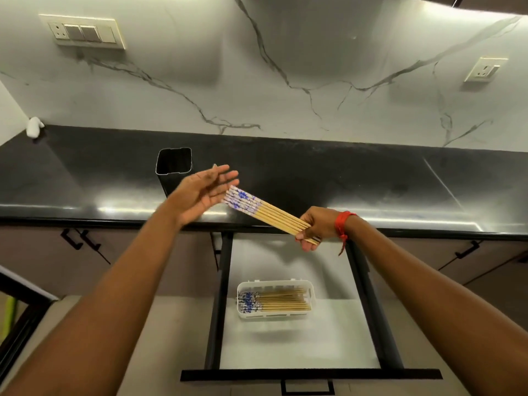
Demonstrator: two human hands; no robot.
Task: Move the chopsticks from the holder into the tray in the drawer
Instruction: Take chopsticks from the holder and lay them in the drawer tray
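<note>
A bundle of several wooden chopsticks [264, 211] with blue-and-white patterned ends is held above the counter's front edge. My right hand [317, 227] grips their plain tips. My left hand [204, 192] is flat with fingers spread, its palm against the patterned ends. The black square holder [173, 170] stands on the counter behind my left hand; no chopsticks show in it. Below, in the pulled-out drawer [308, 350], a white tray [275, 317] holds several more chopsticks [281, 301] lying side by side.
The black counter [371, 184] runs along a marble wall with switch plates [83, 31]. A small white object [34, 127] sits at the far left. Cabinet doors with black handles [465, 250] flank the drawer, whose black front [308, 374] is nearest me.
</note>
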